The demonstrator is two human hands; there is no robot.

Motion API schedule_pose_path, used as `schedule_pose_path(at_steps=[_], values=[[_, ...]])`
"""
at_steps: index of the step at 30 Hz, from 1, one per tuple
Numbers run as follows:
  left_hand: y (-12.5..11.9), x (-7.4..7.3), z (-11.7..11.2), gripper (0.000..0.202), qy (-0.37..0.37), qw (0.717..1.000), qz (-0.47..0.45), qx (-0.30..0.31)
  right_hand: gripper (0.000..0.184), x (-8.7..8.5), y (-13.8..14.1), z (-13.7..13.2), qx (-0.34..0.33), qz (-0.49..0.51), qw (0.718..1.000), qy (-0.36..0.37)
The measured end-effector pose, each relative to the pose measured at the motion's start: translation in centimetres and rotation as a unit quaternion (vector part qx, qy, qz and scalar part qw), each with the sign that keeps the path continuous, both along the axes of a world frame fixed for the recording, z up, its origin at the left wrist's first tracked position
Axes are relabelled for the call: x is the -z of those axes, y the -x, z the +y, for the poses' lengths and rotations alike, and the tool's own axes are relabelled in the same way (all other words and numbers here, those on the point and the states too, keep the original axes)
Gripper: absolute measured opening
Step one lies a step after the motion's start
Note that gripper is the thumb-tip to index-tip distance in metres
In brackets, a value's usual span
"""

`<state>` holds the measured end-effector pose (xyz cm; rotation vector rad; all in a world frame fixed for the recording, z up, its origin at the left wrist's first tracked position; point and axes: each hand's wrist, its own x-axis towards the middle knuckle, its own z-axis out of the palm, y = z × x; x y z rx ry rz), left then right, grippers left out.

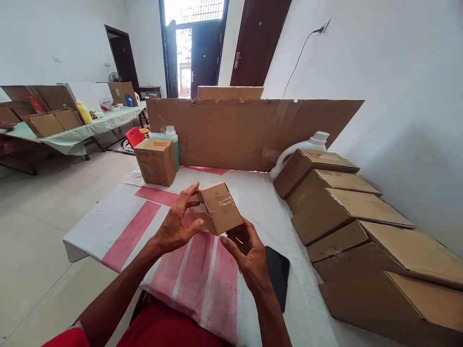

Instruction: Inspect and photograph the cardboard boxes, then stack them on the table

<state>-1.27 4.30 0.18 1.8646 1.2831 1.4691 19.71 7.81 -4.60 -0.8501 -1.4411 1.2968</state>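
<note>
A small cardboard box point(222, 207) is tilted above the table in front of me, with shiny clear tape across its top. My right hand point(249, 255) grips its lower right corner, thumb underneath at the near side and fingers curled beneath. At the box's left side is my left hand point(177, 221), thumb and fingers spread apart. Its index fingertip is close to the box's upper left edge; whether it touches is unclear. Between the left thumb and the box, the left face looks shiny and partly see-through.
Several cardboard boxes point(365, 207) line the table's right side, beside a white jug point(289, 156). At the back left stand a printed box point(155, 161) and a green bottle point(173, 144). A cardboard panel point(231, 135) closes the far edge. A black phone-like slab point(278, 274) lies near my right wrist.
</note>
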Motion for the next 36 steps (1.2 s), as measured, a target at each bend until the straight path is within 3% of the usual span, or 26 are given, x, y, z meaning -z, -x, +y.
schedule_pose_path(at_steps=[5,9,13,16,20,23,26,28,31,36], values=[[2.0,0.4,3.7,0.059,0.006,0.994,0.017,-0.108,0.051,1.3,2.0,3.9,0.014,-0.061,0.997,-0.046],[3.8,1.7,7.4,0.066,0.038,0.991,-0.073,-0.105,0.045,2.5,5.1,7.2,0.012,-0.055,0.995,-0.082],[4.9,2.0,9.2,0.073,0.051,0.987,-0.085,-0.130,0.045,2.0,7.4,7.3,-0.025,-0.033,0.997,-0.064],[4.6,1.6,7.7,0.070,0.065,0.984,-0.072,-0.152,0.042,0.7,7.2,5.1,-0.023,-0.052,0.997,-0.047],[3.0,2.3,2.6,0.067,0.110,0.987,-0.052,-0.103,0.059,-0.3,4.6,0.7,-0.009,-0.093,0.995,-0.036],[2.0,3.7,-2.1,0.070,0.179,0.982,-0.037,-0.041,0.076,0.4,2.6,-2.8,-0.043,-0.114,0.993,-0.002],[1.8,5.0,-5.4,0.075,0.233,0.971,-0.026,-0.042,0.073,1.7,1.8,-5.5,-0.078,-0.123,0.989,0.025],[1.9,5.5,-6.2,0.069,0.231,0.969,-0.030,-0.080,0.066,2.5,2.0,-6.3,-0.093,-0.123,0.987,0.038],[1.5,5.7,-5.7,0.056,0.184,0.975,-0.014,-0.124,0.057,2.9,2.7,-6.0,-0.105,-0.117,0.987,0.043],[-0.8,5.3,-4.0,0.051,0.165,0.985,0.014,-0.057,0.058,2.4,3.5,-2.8,0.039,-0.088,0.995,0.002]])
